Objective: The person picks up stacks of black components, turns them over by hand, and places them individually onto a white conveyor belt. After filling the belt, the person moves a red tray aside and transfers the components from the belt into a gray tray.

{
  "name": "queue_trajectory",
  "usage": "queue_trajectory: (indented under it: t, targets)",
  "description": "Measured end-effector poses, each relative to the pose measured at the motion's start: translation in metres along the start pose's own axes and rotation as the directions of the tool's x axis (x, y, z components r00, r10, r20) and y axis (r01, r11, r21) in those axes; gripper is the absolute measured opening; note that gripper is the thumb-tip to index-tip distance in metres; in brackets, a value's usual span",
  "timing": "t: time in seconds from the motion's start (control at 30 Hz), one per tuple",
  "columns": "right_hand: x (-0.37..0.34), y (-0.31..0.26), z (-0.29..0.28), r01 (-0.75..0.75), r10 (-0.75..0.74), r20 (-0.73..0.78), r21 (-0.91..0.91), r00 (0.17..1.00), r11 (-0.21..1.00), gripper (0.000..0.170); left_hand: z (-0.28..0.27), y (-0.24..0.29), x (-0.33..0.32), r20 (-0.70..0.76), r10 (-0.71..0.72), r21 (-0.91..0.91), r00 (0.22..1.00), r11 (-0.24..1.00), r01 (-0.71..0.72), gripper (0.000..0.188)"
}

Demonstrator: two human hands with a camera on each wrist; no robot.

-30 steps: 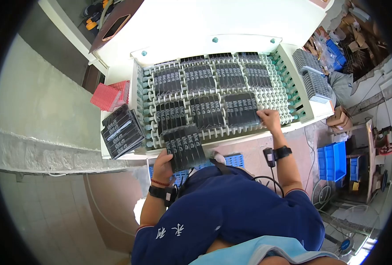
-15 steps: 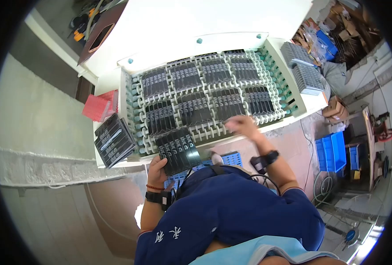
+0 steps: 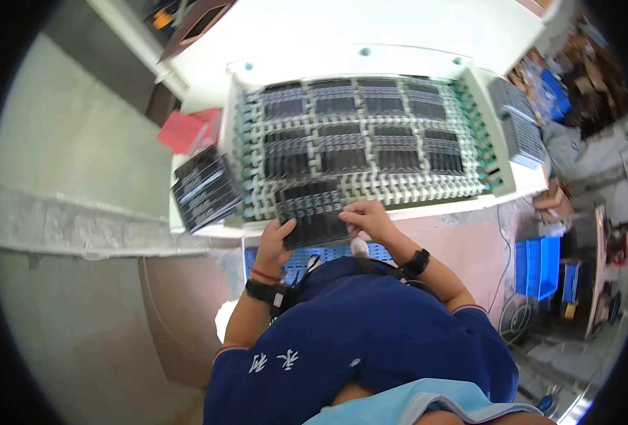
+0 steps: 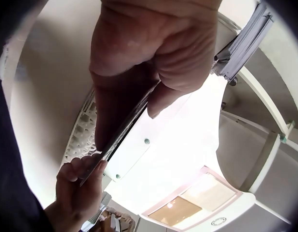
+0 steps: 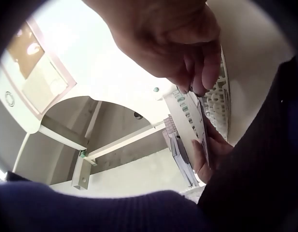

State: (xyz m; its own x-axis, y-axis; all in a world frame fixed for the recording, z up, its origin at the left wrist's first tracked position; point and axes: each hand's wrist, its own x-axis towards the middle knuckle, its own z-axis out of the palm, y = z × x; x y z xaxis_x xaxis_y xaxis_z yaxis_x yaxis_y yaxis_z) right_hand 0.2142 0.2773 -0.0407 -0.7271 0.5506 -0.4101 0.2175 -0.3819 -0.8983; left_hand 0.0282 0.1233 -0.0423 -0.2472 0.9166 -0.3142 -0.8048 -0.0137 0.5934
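Observation:
My left hand (image 3: 274,246) grips the left edge of a thin stack of black printed panels (image 3: 312,225), thumb on top. At the panels' right edge, my right hand (image 3: 372,221) pinches with thumb and fingers. In the left wrist view the stack (image 4: 132,116) shows edge-on between my left hand (image 4: 154,43) and my right hand (image 4: 79,188). Behind it lies a white roller conveyor (image 3: 413,190) carrying rows of similar black panels (image 3: 341,150). The held stack overlaps the conveyor's near edge in the head view.
More black panels (image 3: 204,190) are piled on the left ledge, beside red grid-like pieces (image 3: 185,131). Grey stacked pieces (image 3: 523,138) sit on the right ledge. A blue crate (image 3: 537,265) stands on the floor at right. The machine's white cover (image 3: 370,28) rises behind the rollers.
My right hand has left the panel at the right end of the conveyor's front row and come back to the held stack. My left hand keeps holding the stack.

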Motion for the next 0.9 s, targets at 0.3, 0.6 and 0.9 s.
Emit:
queue_trajectory:
  t: [0.3,0.6,0.9]
  targets:
    - [0.002,0.001,0.012,0.022,-0.03,-0.124,-0.07,0.992,0.997,0.023,-0.019,0.004,0.002,-0.013,-0.003,0.075,1.0,0.997,0.004,0.026]
    - [0.004,-0.001,0.011,0.051,-0.06,-0.125,-0.077,0.99,0.996,0.019,-0.022,0.007,0.008,-0.037,-0.007,0.142,0.999,0.99,0.012,0.023]
    - [0.005,0.002,-0.047,-0.015,-0.106,-0.361,-0.315,0.926,0.949,0.018,-0.021,0.033,0.022,0.047,0.473,0.982,0.88,0.141,-0.128,0.05]
